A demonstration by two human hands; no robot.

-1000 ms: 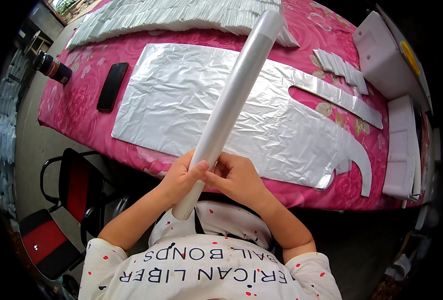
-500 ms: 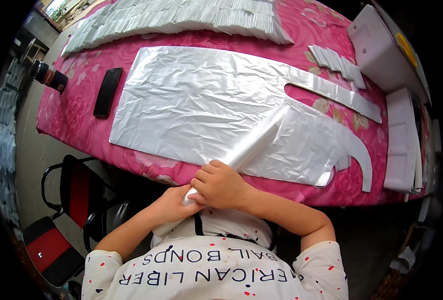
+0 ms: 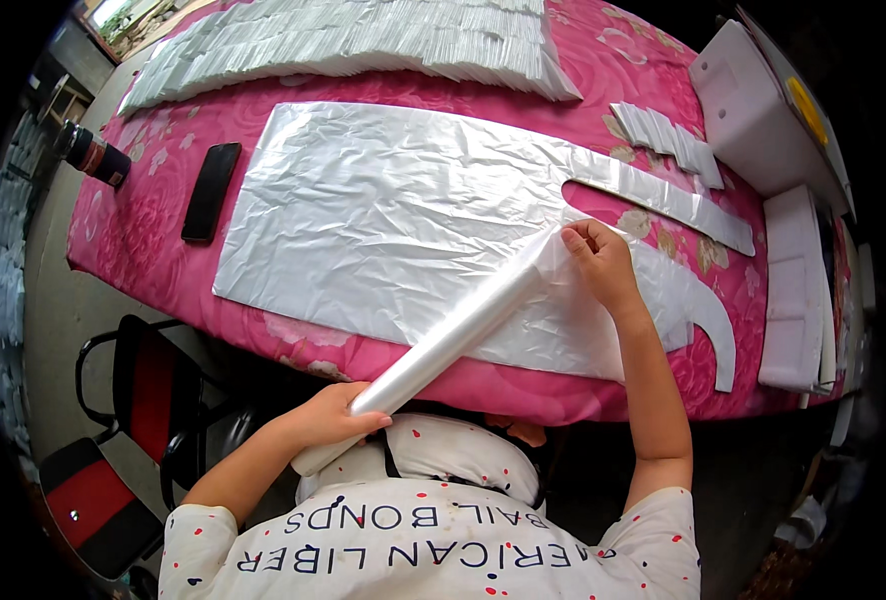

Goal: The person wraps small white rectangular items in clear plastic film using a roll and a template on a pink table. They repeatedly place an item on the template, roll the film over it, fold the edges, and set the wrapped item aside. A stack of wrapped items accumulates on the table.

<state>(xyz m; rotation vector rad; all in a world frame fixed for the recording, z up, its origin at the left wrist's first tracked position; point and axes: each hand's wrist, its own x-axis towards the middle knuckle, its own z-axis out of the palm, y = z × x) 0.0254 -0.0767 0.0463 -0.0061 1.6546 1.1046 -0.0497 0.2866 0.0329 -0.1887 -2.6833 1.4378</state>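
A white plastic carrier bag, folded lengthwise into a long narrow strip, runs diagonally from my body up over the near edge of the table. My left hand is closed around its lower part, close to my waist. At the upper end of the strip, my right hand pinches it between thumb and fingers. Underneath lies a flat, wrinkled stack of white plastic carrier bags, with its cut handle loops toward the right. The strip's lower end is partly hidden by my left hand.
Long rows of folded white bags fill the table's far side. A shorter row lies at right, near white foam boxes. A black phone and a dark-lidded jar are at left. Black-and-red chairs stand lower left.
My right hand has moved from beside my left hand up and right along the strip to its far end. The left hand stays near my waist, still holding the bag.
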